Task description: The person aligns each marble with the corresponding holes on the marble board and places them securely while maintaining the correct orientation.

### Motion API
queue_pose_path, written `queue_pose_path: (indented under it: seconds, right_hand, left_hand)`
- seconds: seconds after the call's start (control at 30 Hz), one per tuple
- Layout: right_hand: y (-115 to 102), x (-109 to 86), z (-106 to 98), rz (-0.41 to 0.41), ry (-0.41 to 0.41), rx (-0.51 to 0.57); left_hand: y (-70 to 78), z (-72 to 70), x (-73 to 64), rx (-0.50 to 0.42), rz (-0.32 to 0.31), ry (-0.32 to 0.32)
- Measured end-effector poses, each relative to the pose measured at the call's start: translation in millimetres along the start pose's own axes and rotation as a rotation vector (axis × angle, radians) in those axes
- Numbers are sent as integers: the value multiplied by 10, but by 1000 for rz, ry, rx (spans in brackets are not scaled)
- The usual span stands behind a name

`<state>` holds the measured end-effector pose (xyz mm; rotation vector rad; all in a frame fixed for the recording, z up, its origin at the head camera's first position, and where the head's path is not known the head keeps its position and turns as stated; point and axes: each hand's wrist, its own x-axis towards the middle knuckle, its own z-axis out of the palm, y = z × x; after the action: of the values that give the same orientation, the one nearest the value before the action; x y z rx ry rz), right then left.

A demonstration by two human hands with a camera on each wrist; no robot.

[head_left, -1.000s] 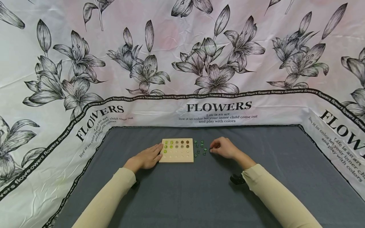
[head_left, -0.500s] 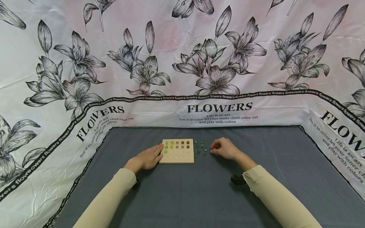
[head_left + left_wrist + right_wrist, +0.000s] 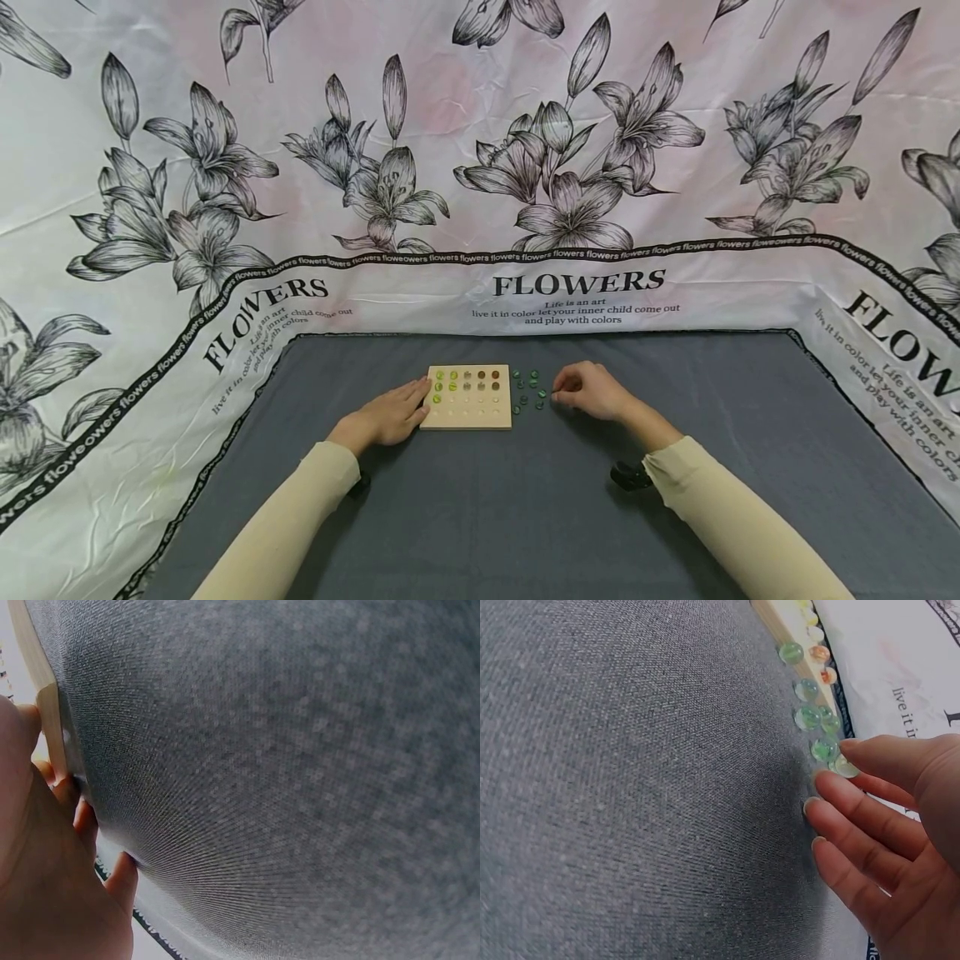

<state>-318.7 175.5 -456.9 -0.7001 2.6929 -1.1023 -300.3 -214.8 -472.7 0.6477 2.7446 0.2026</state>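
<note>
A pale wooden board [image 3: 465,414] with rows of round hollows lies on the grey cloth. Marbles fill its two far rows, yellow-green at left and brownish at right, with one more yellow-green marble [image 3: 437,399] in the third row. My left hand [image 3: 388,414] rests against the board's left edge, fingers extended; the left wrist view shows its fingertips at the wooden edge [image 3: 51,720]. Right of the board lie several loose green marbles [image 3: 534,383]. Beside them my right hand [image 3: 592,390] pinches a clear greenish marble [image 3: 845,766] between thumb and index finger, partly covered by them.
The grey cloth [image 3: 480,517] extends in front of the board and to both sides. Behind it, a white and pink floral sheet [image 3: 420,292] rises. Dark wrist devices [image 3: 628,475] sit under the sleeves.
Both hands keep nearly the same places, and the marbles and board stay put. Only a slight shift of the whole head view shows.
</note>
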Motion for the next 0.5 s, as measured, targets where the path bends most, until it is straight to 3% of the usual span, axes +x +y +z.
queue_pose_path:
  seconds: [0.5]
  right_hand:
    - [-33,-10,67,-53,33,35]
  left_hand:
    - [5,-3,13,9,-11,-20]
